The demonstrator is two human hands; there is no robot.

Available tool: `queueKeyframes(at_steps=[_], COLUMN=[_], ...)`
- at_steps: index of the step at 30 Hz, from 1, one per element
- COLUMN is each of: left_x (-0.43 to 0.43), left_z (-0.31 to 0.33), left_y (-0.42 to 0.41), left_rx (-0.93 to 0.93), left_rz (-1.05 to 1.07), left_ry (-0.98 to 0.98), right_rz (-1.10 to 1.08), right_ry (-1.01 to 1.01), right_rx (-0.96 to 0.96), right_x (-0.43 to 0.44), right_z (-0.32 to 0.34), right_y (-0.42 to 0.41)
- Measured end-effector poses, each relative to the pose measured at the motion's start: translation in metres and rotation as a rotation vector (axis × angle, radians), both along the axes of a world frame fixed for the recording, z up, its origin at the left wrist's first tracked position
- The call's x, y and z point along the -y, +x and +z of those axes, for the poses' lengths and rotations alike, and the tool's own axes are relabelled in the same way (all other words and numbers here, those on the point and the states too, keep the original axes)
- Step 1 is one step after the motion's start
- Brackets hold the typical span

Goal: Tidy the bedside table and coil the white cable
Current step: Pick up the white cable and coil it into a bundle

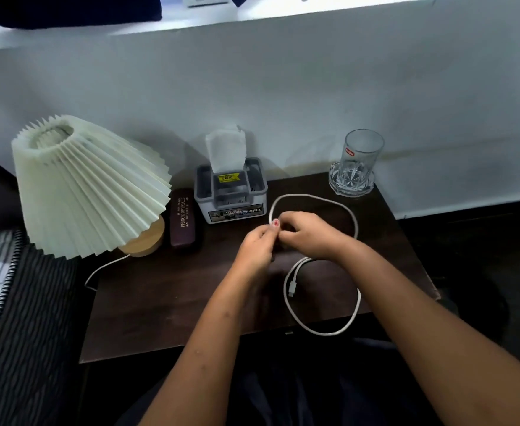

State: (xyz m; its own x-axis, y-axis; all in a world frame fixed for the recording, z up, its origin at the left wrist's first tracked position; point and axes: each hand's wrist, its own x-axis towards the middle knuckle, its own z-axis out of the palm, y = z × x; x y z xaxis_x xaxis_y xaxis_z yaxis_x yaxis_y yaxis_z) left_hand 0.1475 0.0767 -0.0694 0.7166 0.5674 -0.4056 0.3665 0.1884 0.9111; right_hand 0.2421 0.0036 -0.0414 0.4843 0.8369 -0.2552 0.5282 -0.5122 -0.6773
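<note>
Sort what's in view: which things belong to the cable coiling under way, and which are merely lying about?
In the job: white cable, left hand, right hand, bedside table.

Lying about: pleated lamp, glasses case, tissue box, glass on its coaster.

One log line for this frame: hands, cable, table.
left hand: pinching cable | right hand: pinching cable | cable: two loose loops, plug end free | table: lamp, case, tissue box, glass at back
</note>
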Motion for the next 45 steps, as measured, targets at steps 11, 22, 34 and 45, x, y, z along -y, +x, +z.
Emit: queueKeyframes(at_steps=[11, 22, 34, 45], left_x=[0.031, 0.024, -0.037, -0.006], left_z=[0.042, 0.078, 0.038, 0.031], left_y=[-0.053, -0.074, -0.069, -0.07], left_rx=[0.234, 0.744, 0.295, -0.101], left_rz=[0.024, 0.17, 0.512, -0.246], left_ry=[-0.081, -0.55, 0.722, 0.193], right_rz=[-0.082, 0.136, 0.407, 0.024], right_ry=[0.347, -0.092, -0.01, 0.227], right_rx=[0.189, 0.342, 0.388, 0.732], right_x=[0.041, 0.019, 0.002, 0.022], right_z=[0.013, -0.008, 0.003, 0.021], right_y=[-0.05, -0.062, -0.072, -0.04])
